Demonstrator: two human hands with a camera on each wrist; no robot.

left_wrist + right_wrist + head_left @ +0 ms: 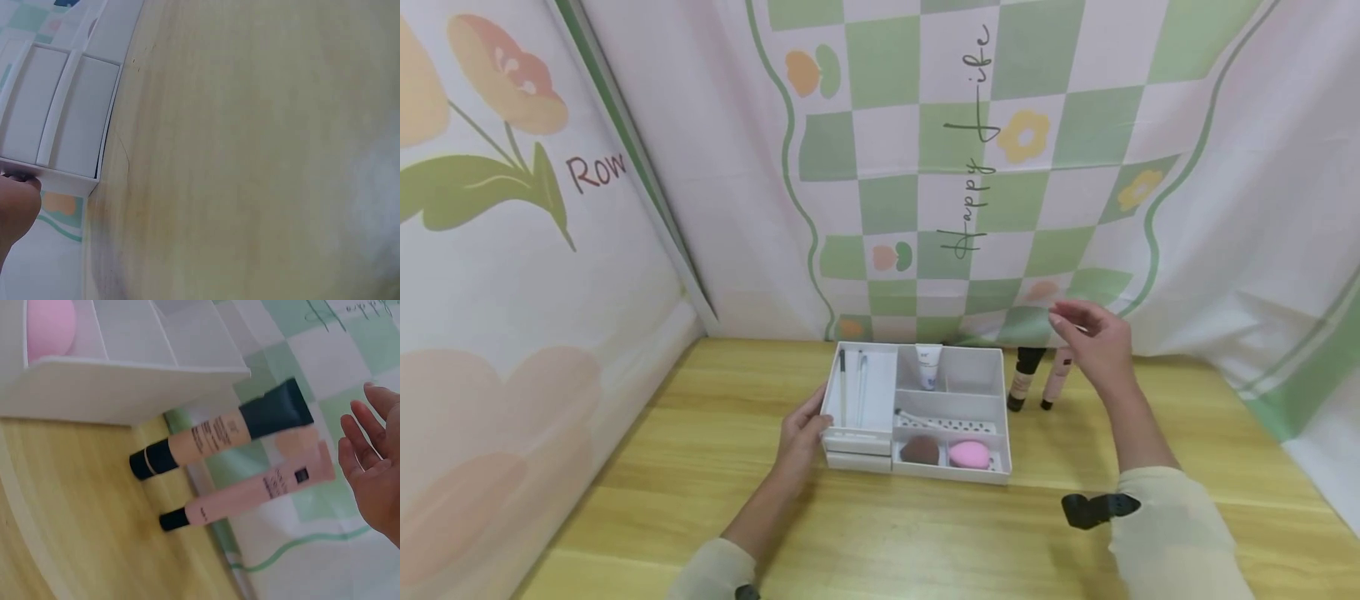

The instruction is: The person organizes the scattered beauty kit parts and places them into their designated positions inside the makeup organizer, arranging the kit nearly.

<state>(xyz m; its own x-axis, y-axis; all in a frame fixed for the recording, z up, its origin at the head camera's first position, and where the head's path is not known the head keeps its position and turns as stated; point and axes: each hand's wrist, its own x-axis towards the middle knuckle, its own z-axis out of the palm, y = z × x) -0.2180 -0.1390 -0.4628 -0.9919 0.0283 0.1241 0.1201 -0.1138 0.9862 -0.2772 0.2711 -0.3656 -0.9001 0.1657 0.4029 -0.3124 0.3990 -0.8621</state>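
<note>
A white desktop organizer [951, 478] with compartments and two small drawers stands on the table. My left hand [801, 429] grips its left side near the front corner; in the left wrist view that hand [17, 206] is partly cut off by the frame. My right hand [1097, 342] hangs in the air, holding nothing, its fingers [367, 428] loosely bent. Nearest to it are a black-and-beige cosmetic tube [209, 436] and a pink tube [256, 487], both standing on their black caps right of the organizer. A white tube [928, 367] stands in a back compartment.
In the organizer are a pink makeup sponge [970, 454], a brown rounded item [921, 450], a thin white-handled item [921, 418] and two slim sticks, one dark-tipped [842, 387]. A patterned curtain [887, 200] hangs behind the wooden table [910, 542].
</note>
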